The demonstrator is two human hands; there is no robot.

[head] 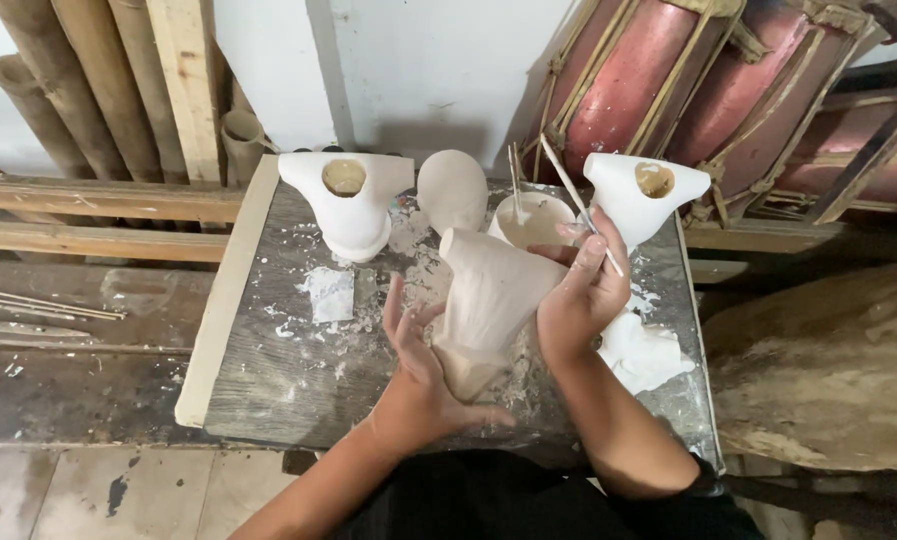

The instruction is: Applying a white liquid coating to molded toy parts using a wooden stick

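My left hand (423, 370) cups the lower end of a pale unpainted clay torso figure (485, 300), tilted over the grey wooden board (288, 370). My right hand (578, 295) steadies the figure's upper side while its fingers pinch a thin brush (572, 192) that points up and left. Just behind the figure is a small cup of white paint (533, 220) with another stick in it.
Two white-painted torso figures (348, 205) (640, 195) and an egg-shaped clay head (452, 190) stand at the back of the board. A white cloth (643, 352) lies at the right. Red drums (668, 80) and bamboo poles (88, 80) lean on the wall.
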